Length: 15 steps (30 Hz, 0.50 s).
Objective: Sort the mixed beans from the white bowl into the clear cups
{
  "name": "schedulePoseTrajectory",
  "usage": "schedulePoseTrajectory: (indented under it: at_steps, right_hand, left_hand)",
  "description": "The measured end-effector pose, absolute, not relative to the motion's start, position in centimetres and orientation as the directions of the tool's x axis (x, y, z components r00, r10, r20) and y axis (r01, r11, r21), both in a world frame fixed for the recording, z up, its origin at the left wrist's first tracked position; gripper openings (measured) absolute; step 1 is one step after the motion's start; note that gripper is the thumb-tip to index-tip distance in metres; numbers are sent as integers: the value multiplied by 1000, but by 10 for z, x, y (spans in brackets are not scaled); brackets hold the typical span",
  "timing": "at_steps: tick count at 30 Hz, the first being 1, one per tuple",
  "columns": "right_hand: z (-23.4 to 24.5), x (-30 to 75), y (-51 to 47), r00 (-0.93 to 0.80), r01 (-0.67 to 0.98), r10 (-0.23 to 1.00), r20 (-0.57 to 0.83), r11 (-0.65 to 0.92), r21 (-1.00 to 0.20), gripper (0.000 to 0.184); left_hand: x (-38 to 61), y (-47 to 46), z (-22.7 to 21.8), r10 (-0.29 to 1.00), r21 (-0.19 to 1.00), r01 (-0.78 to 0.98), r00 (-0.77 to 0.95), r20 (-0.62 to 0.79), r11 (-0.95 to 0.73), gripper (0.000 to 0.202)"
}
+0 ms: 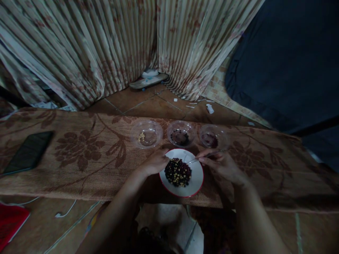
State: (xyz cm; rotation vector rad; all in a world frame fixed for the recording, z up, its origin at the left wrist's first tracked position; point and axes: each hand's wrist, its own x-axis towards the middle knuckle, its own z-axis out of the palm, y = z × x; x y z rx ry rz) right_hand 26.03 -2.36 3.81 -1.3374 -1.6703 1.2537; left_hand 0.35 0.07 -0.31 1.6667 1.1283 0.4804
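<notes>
A white plate with a red rim sits near the table's front edge. On it lies a heap of mixed beans, dark ones with small pale yellow ones. My left hand is closed on the plate's upper left rim. My right hand pinches slim metal tweezers, their tips over the plate beside the heap. Behind the plate stand three clear plastic bowls: the left bowl holds a few yellow beans, the middle bowl black ones, the right bowl dark reddish ones.
A patterned brown cloth covers the long table. A dark phone lies at the left. Beyond are striped curtains, a skateboard and white scraps on the tiled floor. A white cable lies in front.
</notes>
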Motion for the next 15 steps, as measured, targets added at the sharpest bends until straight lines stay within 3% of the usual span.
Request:
schedulePoseTrajectory:
  at_steps: [15]
  right_hand:
    - [31, 258, -20, -263, 379, 960, -93, 14, -925, 28]
  left_hand:
    - [3, 0, -6, 864, 889, 457, 455, -217, -17, 26]
